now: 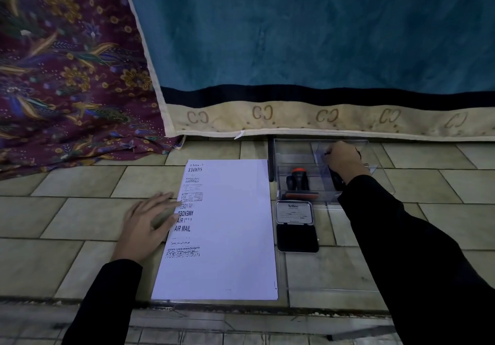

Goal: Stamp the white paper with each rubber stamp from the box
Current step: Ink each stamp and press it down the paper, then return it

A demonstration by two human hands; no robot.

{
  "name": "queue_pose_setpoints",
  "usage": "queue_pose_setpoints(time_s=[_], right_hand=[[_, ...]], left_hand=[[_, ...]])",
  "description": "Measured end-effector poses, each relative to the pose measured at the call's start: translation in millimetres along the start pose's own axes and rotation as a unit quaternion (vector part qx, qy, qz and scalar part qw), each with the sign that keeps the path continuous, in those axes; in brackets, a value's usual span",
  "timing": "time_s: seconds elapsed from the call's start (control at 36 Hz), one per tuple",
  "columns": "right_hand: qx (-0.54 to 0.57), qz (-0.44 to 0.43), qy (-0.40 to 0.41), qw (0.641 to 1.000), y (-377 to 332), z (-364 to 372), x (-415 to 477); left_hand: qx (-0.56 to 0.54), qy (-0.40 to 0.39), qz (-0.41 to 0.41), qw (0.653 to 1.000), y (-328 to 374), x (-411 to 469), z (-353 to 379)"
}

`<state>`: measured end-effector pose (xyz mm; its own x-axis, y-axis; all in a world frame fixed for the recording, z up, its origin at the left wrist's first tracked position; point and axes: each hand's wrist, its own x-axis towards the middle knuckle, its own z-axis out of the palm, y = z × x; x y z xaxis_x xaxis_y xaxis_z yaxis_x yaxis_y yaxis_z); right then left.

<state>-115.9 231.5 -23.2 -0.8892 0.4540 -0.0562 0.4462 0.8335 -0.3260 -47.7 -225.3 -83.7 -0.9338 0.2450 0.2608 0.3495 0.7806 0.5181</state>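
Surface: a tiled surface [80, 218] of pale rectangular tiles, its near edge running across the bottom of the view.
White paper: the white paper [230, 237] lies flat and lengthwise at the middle of the tiled surface, its near end at the near edge.
Prints: a column of black stamped marks [187, 213] runs down the paper's left side, upside down to the viewer; "AIR MAIL", "AMENDED" and "SAMPLE" can be read.
Left hand: the left hand [146, 226] lies flat with fingers straight and spread, its fingertips pressing on the paper's left edge.
Box: a clear plastic box [294, 154] stands at the far edge, just beside the paper's far right corner.
Rubber stamp: a black rubber stamp [297, 178] with an orange top stands in the box's left part.
Right hand: the right hand [344, 158] is inside the box's right part, fingers curled downward; whether it grasps anything cannot be told.
Dark shape: a dark shape [336, 181] shows in the box under the right wrist, too hidden to name.
Ink pad: an ink pad [297, 237] lies open just right of the paper, touching the box's near side, its lid [294, 212] folded back.
Backdrop: a blue blanket [294, 36] and a purple floral cloth [67, 63] hang along the far edge.
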Motion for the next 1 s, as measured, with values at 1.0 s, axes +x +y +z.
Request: queue_pose_setpoints(time_s=[1.0], right_hand=[[0.314,-0.248,0.052,0.915,-3.2,15.8,-192.2]], left_hand=[[-0.021,-0.059,0.100,0.993,173.7,-12.2,98.6]])
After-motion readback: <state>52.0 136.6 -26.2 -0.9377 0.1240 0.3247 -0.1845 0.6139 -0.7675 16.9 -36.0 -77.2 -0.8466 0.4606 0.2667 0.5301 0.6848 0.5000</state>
